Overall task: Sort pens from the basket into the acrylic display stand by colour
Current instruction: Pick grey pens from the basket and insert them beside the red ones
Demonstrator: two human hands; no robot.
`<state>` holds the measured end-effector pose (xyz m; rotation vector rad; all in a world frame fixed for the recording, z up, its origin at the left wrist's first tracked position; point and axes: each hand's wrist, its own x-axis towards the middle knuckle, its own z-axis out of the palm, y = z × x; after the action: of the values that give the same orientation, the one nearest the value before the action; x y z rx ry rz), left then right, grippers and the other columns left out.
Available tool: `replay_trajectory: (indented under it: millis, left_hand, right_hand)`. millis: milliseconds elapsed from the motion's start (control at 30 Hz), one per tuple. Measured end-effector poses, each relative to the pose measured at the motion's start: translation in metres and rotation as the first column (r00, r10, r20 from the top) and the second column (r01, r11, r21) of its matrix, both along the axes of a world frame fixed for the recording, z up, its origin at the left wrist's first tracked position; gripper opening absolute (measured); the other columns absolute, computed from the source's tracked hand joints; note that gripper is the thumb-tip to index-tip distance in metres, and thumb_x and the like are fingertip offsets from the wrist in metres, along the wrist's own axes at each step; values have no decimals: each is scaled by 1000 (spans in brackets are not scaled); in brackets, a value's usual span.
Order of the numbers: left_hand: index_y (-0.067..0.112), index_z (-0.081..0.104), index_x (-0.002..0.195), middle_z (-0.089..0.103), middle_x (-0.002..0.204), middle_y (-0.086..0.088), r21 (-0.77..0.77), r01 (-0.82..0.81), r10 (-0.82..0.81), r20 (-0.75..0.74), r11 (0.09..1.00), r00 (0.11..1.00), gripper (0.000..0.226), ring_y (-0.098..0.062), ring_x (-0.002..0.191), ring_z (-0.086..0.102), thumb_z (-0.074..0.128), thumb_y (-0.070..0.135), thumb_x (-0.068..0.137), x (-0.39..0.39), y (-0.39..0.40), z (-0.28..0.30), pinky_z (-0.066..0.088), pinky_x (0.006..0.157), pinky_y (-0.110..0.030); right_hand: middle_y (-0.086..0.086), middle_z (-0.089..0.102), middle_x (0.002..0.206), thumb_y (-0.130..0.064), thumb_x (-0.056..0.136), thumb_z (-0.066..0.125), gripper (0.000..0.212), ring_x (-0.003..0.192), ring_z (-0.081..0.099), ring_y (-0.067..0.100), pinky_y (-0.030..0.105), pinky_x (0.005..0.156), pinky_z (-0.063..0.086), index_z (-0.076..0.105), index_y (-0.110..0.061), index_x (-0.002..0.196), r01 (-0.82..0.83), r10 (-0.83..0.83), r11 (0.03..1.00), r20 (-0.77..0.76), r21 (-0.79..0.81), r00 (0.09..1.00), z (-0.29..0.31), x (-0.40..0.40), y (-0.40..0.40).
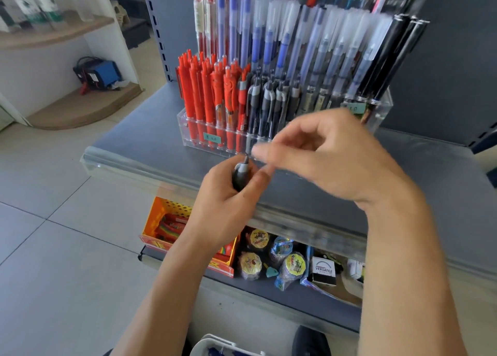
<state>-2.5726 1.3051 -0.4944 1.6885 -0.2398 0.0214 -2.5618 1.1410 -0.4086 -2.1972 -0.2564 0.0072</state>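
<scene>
On the far left a pale curved shelf unit stands on the tiled floor, with a blue device on its lower board. Right of it, the grey shop shelf carries the acrylic display stand. Its front row starts with red click pens, then dark grey-and-black pens; the tier behind holds red, then blue capped pens (frosted caps), and glossy black pens lean at the right end.

In front of the stand's lower edge, the left hand is curled around a dark pen — tip up, its point just below the stand's front wall and not in any slot. The right hand hovers beside it, blurred, fingers loosely extended toward the pen tip; I cannot tell whether they touch it, and it grips nothing visible.

On the lower shelf sit an orange-and-red box, wrapped round packs and a box marked VERSATILE.

At the bottom edge, between the forearms, the white rim of the basket shows — something blue lies inside.
</scene>
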Motion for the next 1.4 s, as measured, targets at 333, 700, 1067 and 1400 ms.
replay_trajectory:
  millis: [333,700,1067,1400]
  left_hand:
    - [20,44,129,67,89,12,61,63,-66,60,996,996,52,-10,68,61,73,7,89,-7,-3,3,53,62,-26]
    - [25,46,132,61,101,0,2,-82,80,182,997,980,44,-24,71,62,67,23,94,-4,2,2,54,61,-37]
    - [19,58,99,66,81,8,20,-177,168,223,984,960,12,-15,73,72,61,31,96,-5,-2,4,59,66,-34]
    - [17,67,99,70,91,8,32,-200,184,271,979,945,6,-13,90,68,67,23,96,-6,-5,2,54,71,-20]
  right_hand:
    - [-17,72,69,-28,85,80,7,64,66,-3,18,63,47,79,-28,78,-122,117,991,-89,-46,989,-11,2,6]
    - [-9,73,74,-24,86,80,7,71,68,4,20,67,54,74,-21,84,-8,-7,956,50,292,999,-12,7,7]
    - [-3,78,84,-19,85,82,17,79,76,12,35,75,63,73,-17,99,70,-117,918,99,391,988,-16,12,10]
    - [1,77,85,-11,84,81,17,78,75,18,39,72,63,73,-16,98,43,-178,880,245,474,953,-11,12,-6]
